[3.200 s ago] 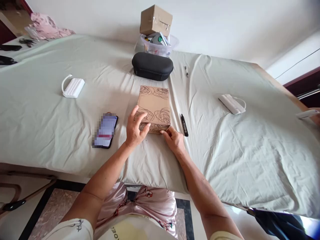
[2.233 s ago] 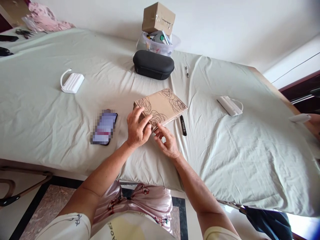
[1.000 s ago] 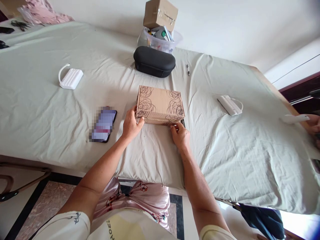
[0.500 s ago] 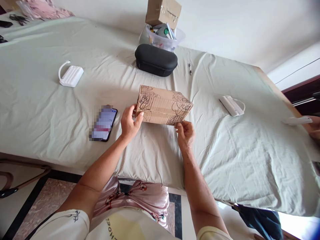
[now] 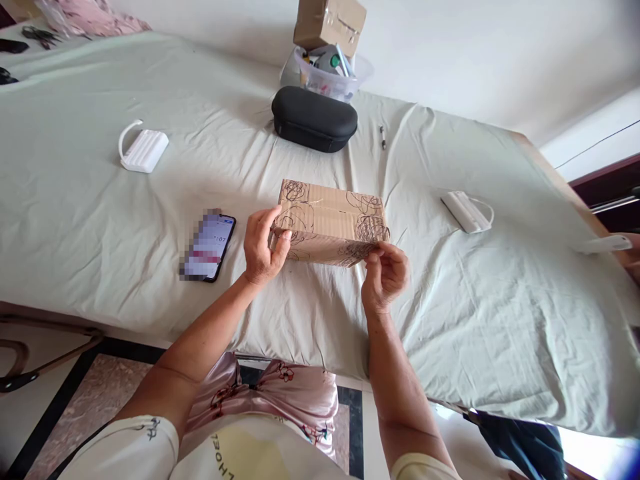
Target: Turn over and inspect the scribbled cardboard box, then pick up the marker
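A brown cardboard box (image 5: 333, 217) with dark scribbled loops near its corners is between my two hands, over the middle of the bed-like surface. My left hand (image 5: 265, 247) grips its left end, thumb on the near face and fingers around the left side. At the near right corner, my right hand (image 5: 385, 277) pinches the box between thumb and curled fingers. The box's underside is hidden, so I cannot tell whether it rests on the cloth. Left of my left hand lies a phone (image 5: 213, 247) with a lit, partly blurred screen.
Beyond the box sits a black zip case (image 5: 315, 120), with a clear plastic tub (image 5: 325, 80) and another cardboard box (image 5: 330, 27) behind it. White corded blocks lie left (image 5: 145, 151) and right (image 5: 466, 212). A pen (image 5: 383, 137) lies on the wrinkled green cloth (image 5: 210, 113).
The box has tipped and turned, showing a wider top face and its near side. My right hand has moved slightly right along with its corner; my left hand keeps its hold.
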Motion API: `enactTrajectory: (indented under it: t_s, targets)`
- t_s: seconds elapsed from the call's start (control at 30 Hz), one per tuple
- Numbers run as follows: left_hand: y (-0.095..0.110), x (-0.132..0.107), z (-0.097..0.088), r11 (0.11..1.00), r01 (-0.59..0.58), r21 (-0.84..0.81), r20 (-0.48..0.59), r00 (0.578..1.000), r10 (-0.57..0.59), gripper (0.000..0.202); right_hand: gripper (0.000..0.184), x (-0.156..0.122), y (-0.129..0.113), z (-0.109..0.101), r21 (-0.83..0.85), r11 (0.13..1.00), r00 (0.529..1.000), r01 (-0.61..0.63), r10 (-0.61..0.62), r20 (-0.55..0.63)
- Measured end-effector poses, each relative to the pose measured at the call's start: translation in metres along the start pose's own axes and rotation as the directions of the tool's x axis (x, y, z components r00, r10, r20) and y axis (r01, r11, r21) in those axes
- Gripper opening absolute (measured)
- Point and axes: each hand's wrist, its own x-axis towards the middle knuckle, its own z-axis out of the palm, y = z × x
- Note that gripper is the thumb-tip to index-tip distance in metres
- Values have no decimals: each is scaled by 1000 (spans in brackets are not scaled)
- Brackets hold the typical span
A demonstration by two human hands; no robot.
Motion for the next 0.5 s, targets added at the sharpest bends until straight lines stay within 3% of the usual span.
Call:
enactTrajectory:
  t_s: [0.17,0.3,0.5]
  targets:
    - [-2,-6,3,990,35,138,38,998,-40,46,35,-2,0,2,-85,996,999,17,-14,46]
    - [-1,-13,9,993,8,115,84,996,-18,37,41,-7,-5,8,-95,994,987,46,-30,159]
    - [15,-15,18,994,-4,110,172,985,-15,33,62,-17,-20,24,-42,994,908,97,-71,412]
